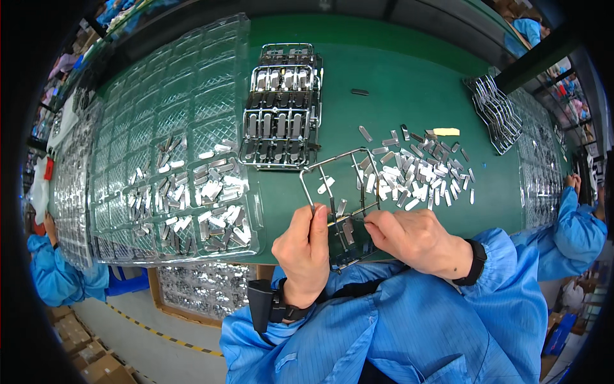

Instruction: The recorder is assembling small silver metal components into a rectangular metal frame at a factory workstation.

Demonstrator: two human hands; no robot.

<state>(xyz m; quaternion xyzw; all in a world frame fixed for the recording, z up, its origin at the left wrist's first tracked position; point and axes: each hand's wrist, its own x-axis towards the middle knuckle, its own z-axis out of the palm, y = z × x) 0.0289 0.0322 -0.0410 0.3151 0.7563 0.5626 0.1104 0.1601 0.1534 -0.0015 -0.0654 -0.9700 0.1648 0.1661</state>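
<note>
In front of my body, a metal wire rack (336,158) is held tilted between my two hands. My left hand (303,246) is closed around its left side, thumb pointing up along the bar. At the rack's right side my right hand (409,235) is closed, fingertips pinched at a bar; whether a small piece is also between them is hidden. Within the rack are crossbars and a small metal plate (347,232). Just beyond my right hand lies a loose pile of small, shiny oblong metal plates (419,176).
Left on the green table (409,77) are clear plastic trays (192,83) with metal plates in several compartments. Filled wire racks (279,109) stand stacked at the far middle. Bare wire racks (495,115) lean at the right, near a yellow piece (446,132). Co-workers' blue sleeves show at both sides.
</note>
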